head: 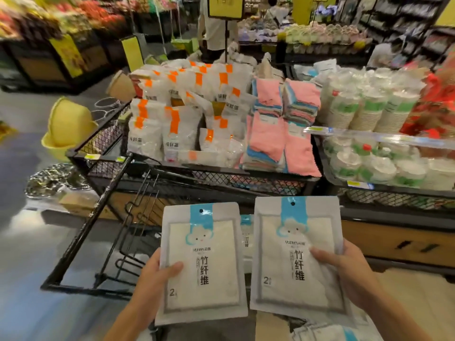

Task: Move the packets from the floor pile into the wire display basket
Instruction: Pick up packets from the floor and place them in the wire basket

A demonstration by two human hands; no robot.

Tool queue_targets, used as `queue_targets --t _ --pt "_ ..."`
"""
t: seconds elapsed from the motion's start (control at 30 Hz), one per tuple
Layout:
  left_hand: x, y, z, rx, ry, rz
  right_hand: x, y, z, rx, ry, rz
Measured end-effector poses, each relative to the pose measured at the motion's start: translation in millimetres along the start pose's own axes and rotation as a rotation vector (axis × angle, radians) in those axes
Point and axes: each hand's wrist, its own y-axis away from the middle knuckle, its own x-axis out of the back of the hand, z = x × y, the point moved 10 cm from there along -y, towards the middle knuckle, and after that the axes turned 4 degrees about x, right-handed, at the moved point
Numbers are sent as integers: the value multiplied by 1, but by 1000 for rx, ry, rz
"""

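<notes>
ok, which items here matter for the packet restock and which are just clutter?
Job:
left hand holding a blue-topped packet
right hand holding another packet
wire display basket

Not job:
pink cloths
paper cup stacks
yellow baskets

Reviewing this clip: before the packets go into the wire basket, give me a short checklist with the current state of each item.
1. Left hand grips its blue-topped packet, thumb on the front: ok.
2. Right hand grips the second packet, thumb on the front: ok.
3. The two packets are held apart, side by side and upright: ok.
4. Wire basket is ahead and within view: ok.
5. Free room in the basket among the orange-striped packets and pink cloths: cannot tell, it looks crowded.
6. Packets left on the floor pile: some show at the bottom edge; how many, cannot tell.
</notes>
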Motion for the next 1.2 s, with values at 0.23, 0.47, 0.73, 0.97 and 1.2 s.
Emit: queue_targets --t 0.23,0.47,0.73,0.97,1.2 --pt "12 -35 -6 30 -15 73 -29 -64 19 -44 62 -23" --pt "2 -83 -2 66 -95 215 -30 -166 57 -112 121 -8" --pt "-2 -163 -25 166 -115 294 -33 -253 106 -229 200 -34" --pt "12 -257 -73 260 -200 274 -46 -304 175 -356 273 -11" --pt "19 -339 -119 309 -267 244 -51 -347 247 -431 361 31"
